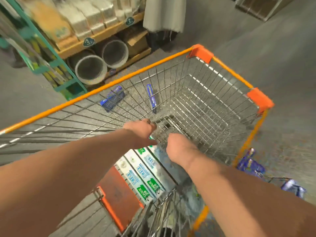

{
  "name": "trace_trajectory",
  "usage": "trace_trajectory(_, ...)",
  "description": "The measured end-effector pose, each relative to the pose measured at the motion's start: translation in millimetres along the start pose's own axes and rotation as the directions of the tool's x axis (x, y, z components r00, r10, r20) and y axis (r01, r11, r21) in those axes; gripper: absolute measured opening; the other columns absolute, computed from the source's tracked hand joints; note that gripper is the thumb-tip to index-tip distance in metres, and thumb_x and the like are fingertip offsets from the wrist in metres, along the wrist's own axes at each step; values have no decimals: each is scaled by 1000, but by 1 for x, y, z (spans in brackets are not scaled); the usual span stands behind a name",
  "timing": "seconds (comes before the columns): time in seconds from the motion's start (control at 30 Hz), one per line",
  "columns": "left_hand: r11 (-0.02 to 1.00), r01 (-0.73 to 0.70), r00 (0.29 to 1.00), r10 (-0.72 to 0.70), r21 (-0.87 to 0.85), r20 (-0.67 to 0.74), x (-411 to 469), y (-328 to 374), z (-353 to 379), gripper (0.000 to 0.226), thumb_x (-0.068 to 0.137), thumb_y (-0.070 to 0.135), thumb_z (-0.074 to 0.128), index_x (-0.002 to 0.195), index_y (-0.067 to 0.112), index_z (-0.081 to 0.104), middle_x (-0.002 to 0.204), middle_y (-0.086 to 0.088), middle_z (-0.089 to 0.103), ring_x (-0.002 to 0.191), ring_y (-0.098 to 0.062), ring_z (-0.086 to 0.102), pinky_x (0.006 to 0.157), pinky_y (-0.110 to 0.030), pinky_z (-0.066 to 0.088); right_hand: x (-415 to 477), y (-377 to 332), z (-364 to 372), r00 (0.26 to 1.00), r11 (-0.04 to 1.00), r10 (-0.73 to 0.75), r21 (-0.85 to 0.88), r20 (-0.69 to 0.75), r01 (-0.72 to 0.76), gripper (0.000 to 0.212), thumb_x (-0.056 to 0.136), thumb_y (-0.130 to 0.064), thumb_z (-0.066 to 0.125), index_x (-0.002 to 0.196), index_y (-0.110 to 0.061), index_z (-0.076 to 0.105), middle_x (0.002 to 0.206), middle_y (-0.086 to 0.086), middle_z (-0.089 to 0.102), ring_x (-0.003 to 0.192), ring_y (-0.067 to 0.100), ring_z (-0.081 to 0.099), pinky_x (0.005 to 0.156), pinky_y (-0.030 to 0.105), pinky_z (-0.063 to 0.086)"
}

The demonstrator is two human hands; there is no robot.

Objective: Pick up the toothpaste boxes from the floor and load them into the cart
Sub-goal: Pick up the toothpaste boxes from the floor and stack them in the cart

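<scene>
Logged both bare arms reaching down into the wire shopping cart (119, 80). Marked left hand (141, 134) at the far end of the white-and-green Darlie toothpaste boxes (142, 171), touching or just above; could not tell which. Marked right hand (179, 147) just beside it over the same row, seen from the back with fingers tucked below, out of sight. Could not tell grip on either hand: saw no clear pinch or wrap, only blur at the fingertips.

Counted about three or four Darlie boxes lying flat, side by side, at the cart's near end, next to the orange plastic flap (119, 194). Spotted a blue toothpaste box (112, 100) and a second blue one (152, 98) through the left mesh; judged both down on the floor (256, 65) outside the basket, less sure of the second. Spotted more blue packs (250, 162) on the floor just right of the cart.

Judged the boxes light, stiff thin carton, smooth and a bit slippery, easy to dent at corners. Would take each across the long sides near the middle, thumb against fingers; several at once only if squeezed as one stack.

Noted ducting tubes (89, 69) behind the cart, off-task.
</scene>
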State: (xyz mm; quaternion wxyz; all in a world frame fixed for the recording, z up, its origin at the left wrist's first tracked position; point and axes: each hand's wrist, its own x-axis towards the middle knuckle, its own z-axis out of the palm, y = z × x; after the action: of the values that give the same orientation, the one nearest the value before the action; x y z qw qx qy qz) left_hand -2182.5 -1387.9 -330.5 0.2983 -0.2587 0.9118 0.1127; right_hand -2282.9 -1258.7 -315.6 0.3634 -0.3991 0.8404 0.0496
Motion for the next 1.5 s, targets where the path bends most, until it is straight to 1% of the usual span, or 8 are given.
trace_trajectory(0.17, 999, 22, 998, -20, 41, -59, -69, 12, -73, 56, 93, 64, 54, 141, 36, 48, 132, 2, 60, 115, -23, 62, 88, -33, 53, -63, 3, -59, 990, 998, -49, -34, -135, 45, 20, 94, -5, 55, 108, -10, 68, 96, 9, 67, 86, 27, 65, 73, 34, 54)
trace_trajectory(0.37, 980, -58, 992, 78, 192, -100, -159, 56, -150, 56, 97, 58, 53, 146, 32, 45, 142, -1, 54, 126, -25, 55, 95, -31, 46, -157, 24, -105, 944, 992, -87, 63, -318, 113, 30, 90, -14, 61, 118, -22, 69, 115, 8, 70, 107, 31, 67, 88, 36, 56)
trace_trajectory(0.6, 928, -151, 940, 241, 339, -241, -261, 133, -204, 60, 98, 56, 53, 149, 27, 41, 134, -3, 60, 121, -26, 58, 95, -35, 49, -295, 56, -112, 870, 989, -35, 109, -492, 102, 41, 87, -27, 61, 127, -22, 58, 117, 11, 67, 110, 35, 64, 89, 39, 55)
trace_trajectory(0.8, 842, -287, 852, 442, 456, -280, -336, 225, -214, 80, 89, 69, 56, 152, 25, 34, 148, -2, 51, 130, -25, 53, 103, -35, 46, -420, 99, -108, 810, 996, 21, 82, -586, 34, 60, 87, -50, 63, 138, -25, 43, 116, 7, 63, 112, 34, 61, 89, 42, 53)
trace_trajectory(0.9, 801, -342, 810, 516, 492, -277, -359, 281, -216, 85, 84, 74, 57, 150, 25, 34, 144, -2, 52, 127, -26, 55, 99, -37, 48, -474, 134, -106, 779, 996, 76, 89, -623, -26, 73, 84, -56, 65, 145, -26, 37, 133, 9, 58, 125, 33, 55, 97, 43, 49)
trace_trajectory(1.2, 656, -475, 709, 680, 586, -187, -393, 463, -193, 91, 83, 75, 58, 153, 24, 29, 145, -3, 49, 129, -27, 52, 99, -39, 48, -597, 287, -67, 684, 954, 301, 205, -665, -221, 95, 79, -67, 63, 152, -17, 31, 148, 12, 49, 135, 32, 47, 106, 48, 44)
trace_trajectory(1.33, 588, -525, 668, 733, 615, -132, -398, 553, -171, 91, 85, 73, 59, 155, 23, 28, 149, -3, 48, 132, -27, 50, 99, -36, 44, -641, 364, -34, 651, 926, 376, 251, -659, -281, 93, 80, -67, 63, 152, -18, 30, 150, 10, 48, 135, 32, 47, 106, 48, 44)
trace_trajectory(1.5, 529, -587, 616, 783, 613, -86, -388, 669, -135, 95, 81, 77, 57, 155, 24, 28, 150, -3, 46, 134, -26, 49, 105, -42, 45, -678, 464, 1, 648, 895, 447, 300, -617, -331, 100, 70, -74, 56, 148, -16, 32, 144, 10, 52, 130, 34, 51, 102, 49, 47)
